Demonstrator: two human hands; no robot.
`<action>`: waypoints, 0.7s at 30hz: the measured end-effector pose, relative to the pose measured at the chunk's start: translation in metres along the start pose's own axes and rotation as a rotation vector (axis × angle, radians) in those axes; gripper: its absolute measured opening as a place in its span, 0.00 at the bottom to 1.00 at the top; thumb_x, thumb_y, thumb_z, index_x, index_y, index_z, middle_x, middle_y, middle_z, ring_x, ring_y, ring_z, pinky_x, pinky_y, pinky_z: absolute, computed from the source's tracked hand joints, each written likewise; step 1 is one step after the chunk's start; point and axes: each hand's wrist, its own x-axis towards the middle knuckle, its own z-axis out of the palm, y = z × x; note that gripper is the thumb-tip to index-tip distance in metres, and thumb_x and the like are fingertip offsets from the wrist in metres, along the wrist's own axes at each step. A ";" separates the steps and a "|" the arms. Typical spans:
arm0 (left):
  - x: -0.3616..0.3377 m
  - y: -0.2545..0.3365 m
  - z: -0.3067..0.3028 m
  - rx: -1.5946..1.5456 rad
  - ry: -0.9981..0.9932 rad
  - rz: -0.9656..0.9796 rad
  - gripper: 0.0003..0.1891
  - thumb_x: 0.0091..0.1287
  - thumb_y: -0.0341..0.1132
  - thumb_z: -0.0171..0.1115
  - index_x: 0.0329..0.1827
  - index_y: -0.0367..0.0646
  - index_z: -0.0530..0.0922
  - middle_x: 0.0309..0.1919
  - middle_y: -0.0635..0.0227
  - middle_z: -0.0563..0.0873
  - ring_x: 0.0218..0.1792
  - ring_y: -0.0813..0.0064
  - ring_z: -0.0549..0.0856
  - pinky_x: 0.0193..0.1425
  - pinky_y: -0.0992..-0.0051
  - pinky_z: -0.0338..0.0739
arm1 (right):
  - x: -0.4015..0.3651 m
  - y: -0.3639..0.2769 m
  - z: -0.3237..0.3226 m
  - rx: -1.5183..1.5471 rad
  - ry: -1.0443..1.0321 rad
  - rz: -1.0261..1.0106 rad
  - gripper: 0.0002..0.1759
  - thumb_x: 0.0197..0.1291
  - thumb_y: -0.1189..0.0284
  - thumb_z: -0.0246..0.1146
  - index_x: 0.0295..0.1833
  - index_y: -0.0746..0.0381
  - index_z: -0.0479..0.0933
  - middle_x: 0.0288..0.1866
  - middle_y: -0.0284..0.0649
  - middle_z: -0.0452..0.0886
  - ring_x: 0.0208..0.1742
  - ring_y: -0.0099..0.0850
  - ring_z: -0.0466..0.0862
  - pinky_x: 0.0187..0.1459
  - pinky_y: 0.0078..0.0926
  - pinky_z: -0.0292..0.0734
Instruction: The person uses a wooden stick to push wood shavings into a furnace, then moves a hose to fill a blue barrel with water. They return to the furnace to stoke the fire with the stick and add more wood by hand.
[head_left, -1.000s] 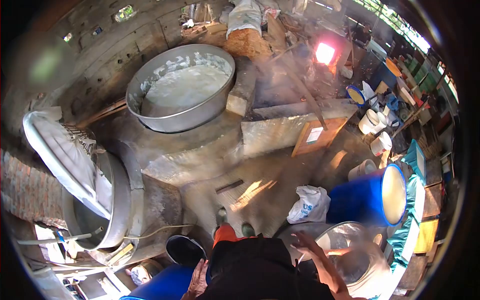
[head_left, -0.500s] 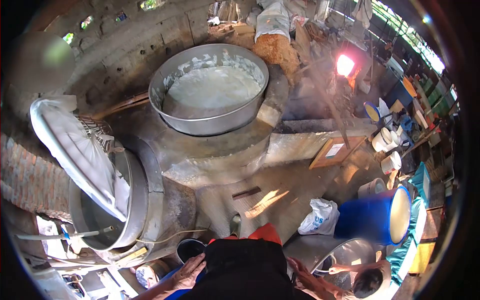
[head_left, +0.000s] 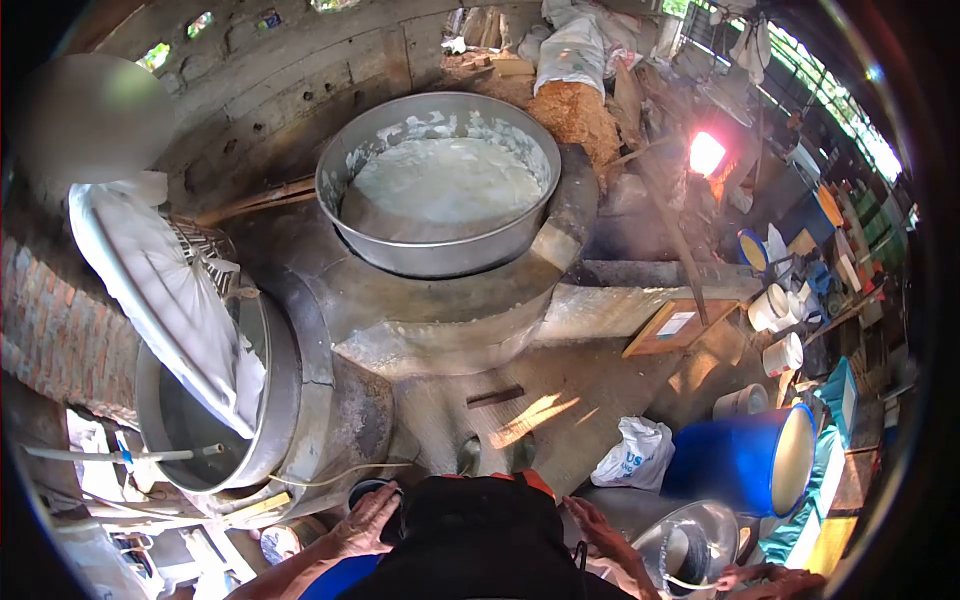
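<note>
My left hand (head_left: 366, 522) is at the bottom, left of my dark-clothed body, with fingers extended over the edge of a dark round container (head_left: 372, 490). I see nothing held in it; whether it touches the rim is unclear. On the other side of my body, my right hand (head_left: 600, 532) has its fingers stretched forward and appears empty. Just right of it stands a shiny metal basin (head_left: 722, 524) with a pale, handled vessel inside. A co-worker's hands (head_left: 765, 578) are at that basin's lower edge.
A wide metal pan (head_left: 440, 243) with whitish contents sits on a masonry stove (head_left: 430, 335). At left, a cloth-covered round frame (head_left: 165, 290) leans in a large vat (head_left: 280, 420). A blue barrel (head_left: 730, 457) and white bag (head_left: 637, 452) are at right; fire (head_left: 706, 154) glows behind.
The view has shifted slightly, with the stove and pan now a little farther right. My left hand has moved up over the dark container. The co-worker's head has left view; their hands remain by the basin.
</note>
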 end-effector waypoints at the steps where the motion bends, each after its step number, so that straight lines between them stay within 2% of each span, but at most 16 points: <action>1: -0.002 -0.004 0.001 -0.044 0.022 -0.052 0.53 0.43 0.44 0.77 0.72 0.37 0.57 0.71 0.49 0.60 0.69 0.52 0.65 0.70 0.60 0.62 | 0.000 0.010 0.002 0.018 0.049 -0.079 0.54 0.45 0.73 0.72 0.76 0.56 0.49 0.72 0.54 0.58 0.68 0.55 0.64 0.67 0.43 0.63; 2: -0.004 -0.014 0.006 -0.037 -0.017 -0.108 0.47 0.47 0.44 0.76 0.70 0.39 0.61 0.71 0.51 0.61 0.68 0.52 0.67 0.69 0.60 0.64 | 0.000 -0.002 -0.010 0.097 -0.009 0.249 0.49 0.48 0.69 0.72 0.74 0.58 0.53 0.67 0.53 0.66 0.66 0.50 0.67 0.65 0.43 0.65; 3: -0.008 -0.029 0.017 -0.031 -0.061 -0.163 0.41 0.50 0.44 0.74 0.68 0.42 0.65 0.70 0.52 0.62 0.67 0.52 0.68 0.68 0.60 0.65 | -0.002 0.010 -0.008 0.099 -0.015 0.247 0.49 0.48 0.69 0.72 0.74 0.58 0.53 0.67 0.53 0.66 0.66 0.50 0.67 0.65 0.43 0.65; 4: -0.021 -0.053 0.038 -0.032 -0.062 -0.167 0.41 0.50 0.44 0.74 0.68 0.42 0.65 0.70 0.52 0.62 0.67 0.52 0.68 0.68 0.60 0.65 | -0.010 0.038 -0.002 0.019 0.015 0.436 0.45 0.49 0.69 0.71 0.71 0.57 0.58 0.61 0.51 0.70 0.61 0.49 0.71 0.60 0.41 0.69; 6: -0.048 -0.108 0.090 -0.125 -0.059 -0.356 0.24 0.56 0.42 0.70 0.54 0.43 0.77 0.63 0.53 0.73 0.62 0.55 0.74 0.64 0.61 0.70 | -0.028 0.099 0.015 -0.060 0.085 0.749 0.36 0.49 0.70 0.70 0.65 0.56 0.65 0.53 0.47 0.76 0.52 0.46 0.77 0.51 0.39 0.75; 7: -0.049 -0.125 0.102 -0.126 -0.062 -0.356 0.24 0.56 0.42 0.70 0.54 0.43 0.77 0.63 0.53 0.73 0.62 0.55 0.74 0.64 0.61 0.70 | -0.036 0.133 0.030 0.004 0.193 0.802 0.33 0.49 0.70 0.70 0.62 0.55 0.67 0.49 0.45 0.78 0.49 0.44 0.78 0.48 0.38 0.76; 9: -0.047 -0.149 0.122 -0.242 -0.110 -0.687 0.16 0.57 0.43 0.69 0.40 0.41 0.82 0.48 0.54 0.84 0.53 0.60 0.82 0.57 0.62 0.75 | -0.047 0.193 0.065 0.103 0.378 0.825 0.26 0.50 0.72 0.69 0.56 0.54 0.72 0.42 0.42 0.80 0.42 0.40 0.81 0.41 0.36 0.77; 10: -0.046 -0.157 0.139 -0.243 -0.112 -0.686 0.16 0.57 0.43 0.69 0.40 0.41 0.82 0.48 0.54 0.84 0.53 0.60 0.82 0.57 0.62 0.75 | -0.048 0.214 0.081 0.056 0.399 0.812 0.22 0.50 0.72 0.68 0.53 0.53 0.74 0.38 0.40 0.81 0.38 0.38 0.82 0.37 0.35 0.78; 11: -0.047 -0.163 0.157 -0.353 0.065 -0.844 0.16 0.57 0.44 0.68 0.38 0.41 0.83 0.42 0.55 0.86 0.49 0.61 0.84 0.54 0.62 0.76 | -0.042 0.213 0.088 -0.230 0.310 0.794 0.16 0.51 0.74 0.67 0.47 0.53 0.77 0.34 0.37 0.82 0.35 0.34 0.83 0.33 0.33 0.79; 12: -0.048 -0.171 0.176 -0.460 0.248 -0.995 0.16 0.58 0.45 0.68 0.37 0.41 0.84 0.36 0.57 0.87 0.45 0.63 0.86 0.50 0.63 0.78 | -0.039 0.214 0.099 -0.229 0.312 0.795 0.16 0.51 0.74 0.67 0.47 0.53 0.77 0.34 0.37 0.82 0.35 0.34 0.83 0.33 0.33 0.79; 15: -0.046 -0.207 0.232 -0.464 0.091 -0.991 0.18 0.59 0.48 0.66 0.39 0.41 0.84 0.35 0.58 0.88 0.41 0.63 0.87 0.49 0.64 0.79 | -0.043 0.225 0.142 0.470 0.204 0.881 0.18 0.49 0.77 0.68 0.48 0.56 0.78 0.34 0.35 0.84 0.33 0.27 0.84 0.32 0.30 0.79; 16: -0.051 -0.228 0.264 -0.492 0.049 -0.971 0.19 0.59 0.49 0.65 0.41 0.41 0.84 0.35 0.59 0.88 0.41 0.64 0.87 0.50 0.65 0.79 | -0.049 0.232 0.148 0.752 0.131 0.853 0.21 0.48 0.77 0.70 0.50 0.57 0.77 0.34 0.37 0.84 0.33 0.28 0.84 0.32 0.30 0.80; 17: -0.037 -0.215 0.247 -0.428 -0.074 -0.868 0.17 0.61 0.48 0.63 0.42 0.42 0.84 0.36 0.59 0.88 0.43 0.65 0.87 0.51 0.66 0.79 | -0.053 0.236 0.150 1.033 0.052 0.811 0.23 0.46 0.77 0.71 0.51 0.57 0.77 0.35 0.38 0.84 0.33 0.29 0.84 0.32 0.31 0.80; 18: -0.016 -0.204 0.231 -0.334 -0.145 -0.774 0.16 0.62 0.47 0.62 0.41 0.43 0.84 0.37 0.60 0.88 0.43 0.65 0.87 0.50 0.67 0.79 | -0.053 0.241 0.152 1.116 -0.056 0.991 0.26 0.46 0.78 0.71 0.54 0.58 0.76 0.35 0.39 0.84 0.34 0.30 0.84 0.30 0.31 0.80; 19: -0.007 -0.199 0.224 -0.241 -0.217 -0.680 0.15 0.62 0.46 0.61 0.40 0.43 0.84 0.37 0.60 0.88 0.42 0.65 0.87 0.48 0.67 0.79 | -0.056 0.240 0.163 1.117 -0.055 0.991 0.26 0.46 0.78 0.71 0.54 0.58 0.76 0.35 0.39 0.84 0.34 0.30 0.84 0.30 0.31 0.80; 21: 0.008 -0.218 0.238 -0.212 -0.261 -0.662 0.14 0.63 0.45 0.61 0.39 0.44 0.84 0.36 0.60 0.88 0.41 0.66 0.87 0.46 0.68 0.79 | -0.064 0.229 0.195 0.699 0.127 1.117 0.25 0.46 0.80 0.69 0.54 0.60 0.76 0.35 0.39 0.84 0.34 0.28 0.84 0.29 0.27 0.81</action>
